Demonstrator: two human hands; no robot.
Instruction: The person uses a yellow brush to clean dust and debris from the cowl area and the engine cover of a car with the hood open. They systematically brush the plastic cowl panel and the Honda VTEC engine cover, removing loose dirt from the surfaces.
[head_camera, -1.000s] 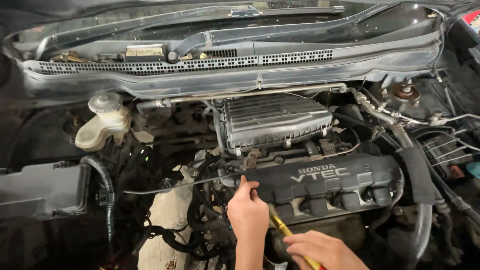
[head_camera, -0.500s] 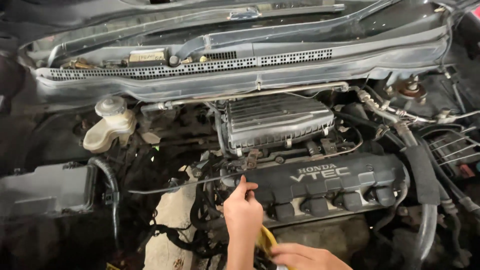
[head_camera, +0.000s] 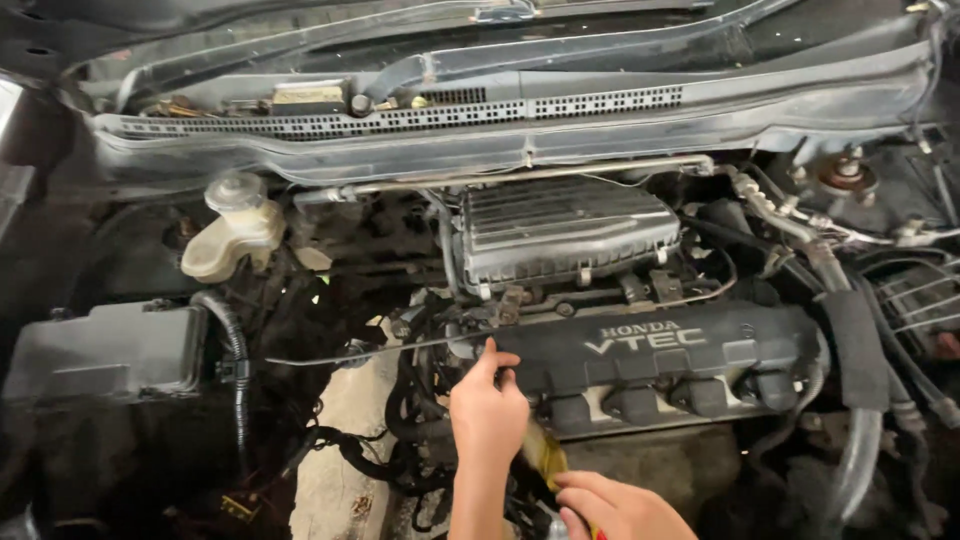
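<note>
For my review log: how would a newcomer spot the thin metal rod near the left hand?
Start at the dark ribbed engine cover. Off its left end, the thin metal rod runs leftward from the left hand. Unlike the curling black hoses nearby, it is straight, bare and silvery.

1 sign only — raised silver lettering on the dark valve cover (head_camera: 660, 365), centre-right.

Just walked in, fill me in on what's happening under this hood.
A person is leaning over an open engine bay. Their left hand rests against the left end of the dark valve cover, fingers up by a thin metal rod that runs off to the left. Their right hand, low in the frame, grips a yellow-handled tool pointed down beside the engine. The ribbed air box sits behind, untouched.
</note>
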